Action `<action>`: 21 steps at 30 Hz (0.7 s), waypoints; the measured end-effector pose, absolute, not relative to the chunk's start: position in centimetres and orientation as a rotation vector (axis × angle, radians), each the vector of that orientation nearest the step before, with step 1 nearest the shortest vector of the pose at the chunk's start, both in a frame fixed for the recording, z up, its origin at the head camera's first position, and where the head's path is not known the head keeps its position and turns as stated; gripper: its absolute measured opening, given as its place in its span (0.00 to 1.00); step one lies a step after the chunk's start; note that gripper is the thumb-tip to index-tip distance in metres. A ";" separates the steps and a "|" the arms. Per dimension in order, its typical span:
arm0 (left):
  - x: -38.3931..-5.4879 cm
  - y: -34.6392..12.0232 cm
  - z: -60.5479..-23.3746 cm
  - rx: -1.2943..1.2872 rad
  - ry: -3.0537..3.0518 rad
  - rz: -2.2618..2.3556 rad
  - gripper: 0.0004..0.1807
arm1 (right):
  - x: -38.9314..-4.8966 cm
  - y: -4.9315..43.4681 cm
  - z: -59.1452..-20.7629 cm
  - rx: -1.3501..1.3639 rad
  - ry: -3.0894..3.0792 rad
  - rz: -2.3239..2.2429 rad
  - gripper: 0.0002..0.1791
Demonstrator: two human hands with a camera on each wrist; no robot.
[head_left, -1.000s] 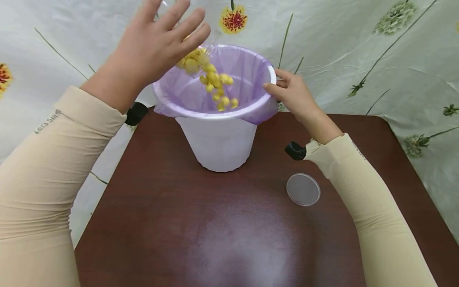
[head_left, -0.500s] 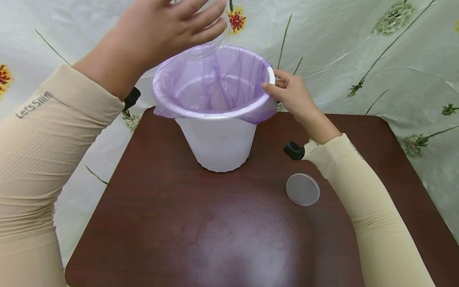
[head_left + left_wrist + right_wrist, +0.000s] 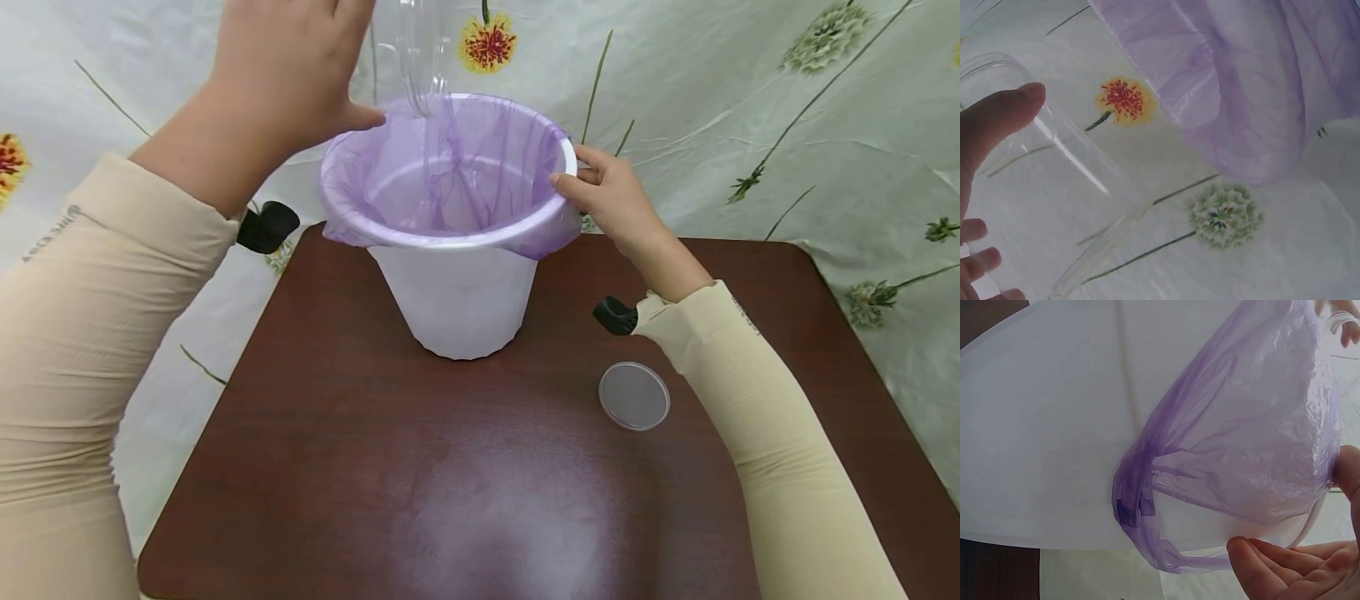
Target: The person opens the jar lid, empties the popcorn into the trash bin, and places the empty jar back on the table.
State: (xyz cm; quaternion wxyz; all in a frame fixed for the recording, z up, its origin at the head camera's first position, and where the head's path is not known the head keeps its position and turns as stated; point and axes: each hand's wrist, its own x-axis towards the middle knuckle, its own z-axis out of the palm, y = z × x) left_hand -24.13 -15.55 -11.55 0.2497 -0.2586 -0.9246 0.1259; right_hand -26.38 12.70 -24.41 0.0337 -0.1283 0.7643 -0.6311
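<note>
My left hand (image 3: 288, 75) grips a clear plastic jar (image 3: 423, 58) at the upper left, over the far left rim of a white bin (image 3: 461, 308). In the left wrist view the thumb lies along one side of the see-through jar (image 3: 1079, 162) and the fingers along the other. No contents show inside it. A thin purple bag (image 3: 517, 167) lines the bin and folds down over its rim. On the bin's right side my right hand (image 3: 611, 196) pinches the rim and the liner, thumb inside. The inside bottom of the bin is hidden.
A round clear lid (image 3: 633, 396) lies on the dark brown table (image 3: 337, 467), right of the bin. Behind the table hangs a pale flowered cloth (image 3: 712, 100). Black wrist cameras (image 3: 617, 316) stick out from both sleeves.
Yellow pieces fell from the jar into the bin and are out of sight now. The left hand swung right, then back left, and turned with the jar. The right hand stayed put.
</note>
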 end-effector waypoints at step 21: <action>-21.3 -15.2 -12.7 -0.432 -2.609 -1.283 0.46 | -26.2 12.7 -24.5 -0.383 2.325 -1.979 0.29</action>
